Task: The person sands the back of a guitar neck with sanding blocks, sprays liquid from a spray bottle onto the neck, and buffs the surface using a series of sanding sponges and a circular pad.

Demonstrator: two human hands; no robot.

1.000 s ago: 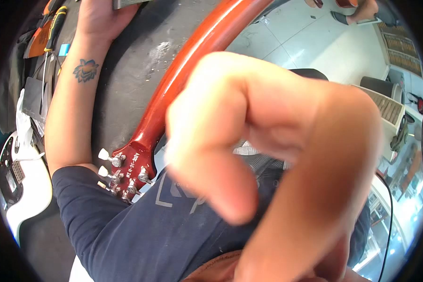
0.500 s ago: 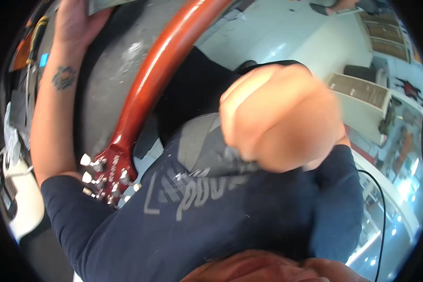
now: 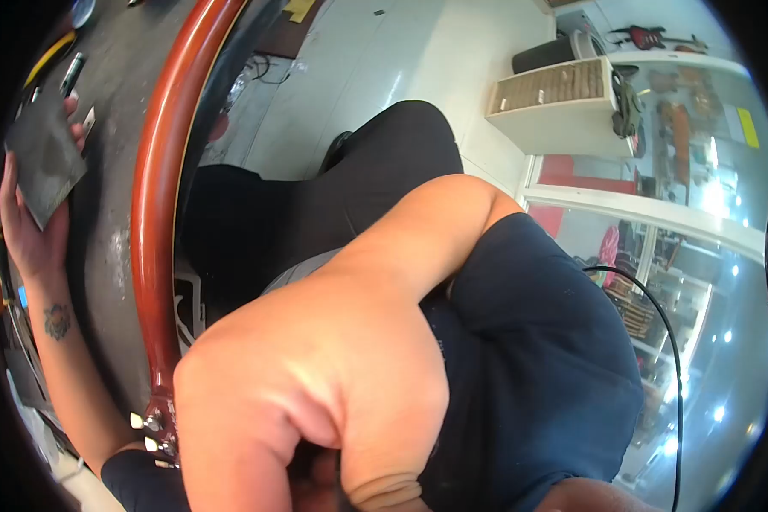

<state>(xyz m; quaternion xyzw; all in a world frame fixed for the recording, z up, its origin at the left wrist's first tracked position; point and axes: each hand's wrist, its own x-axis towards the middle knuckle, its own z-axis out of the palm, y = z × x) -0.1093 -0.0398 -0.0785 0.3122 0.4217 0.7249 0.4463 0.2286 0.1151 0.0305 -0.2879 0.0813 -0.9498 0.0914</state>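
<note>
My left hand (image 3: 49, 247), at the far left, has its fingers around a dark grey, bent sheet (image 3: 47, 152); its exact kind is unclear. Beside that arm runs a glossy red-brown guitar neck (image 3: 151, 213), reaching from the top edge down to its headstock (image 3: 164, 427) with pale tuner buttons. Very near the camera, my right hand (image 3: 316, 367) covers the lower middle and part of the headstock. Its thumb and a finger point down and apart, but the fingertips run out of view, so anything they hold is hidden.
Under the guitar neck is a dark worktop (image 3: 107, 230), with tools such as a yellow-and-black handle (image 3: 51, 58) at its left. To the right stand a white cabinet (image 3: 555, 119) and glass cases (image 3: 683, 162). A black cable (image 3: 676, 358) hangs at the right.
My right hand has come from a raised, curled pose at centre right down toward the camera. The view has shifted, bringing my left hand and its grey sheet fully into sight.
</note>
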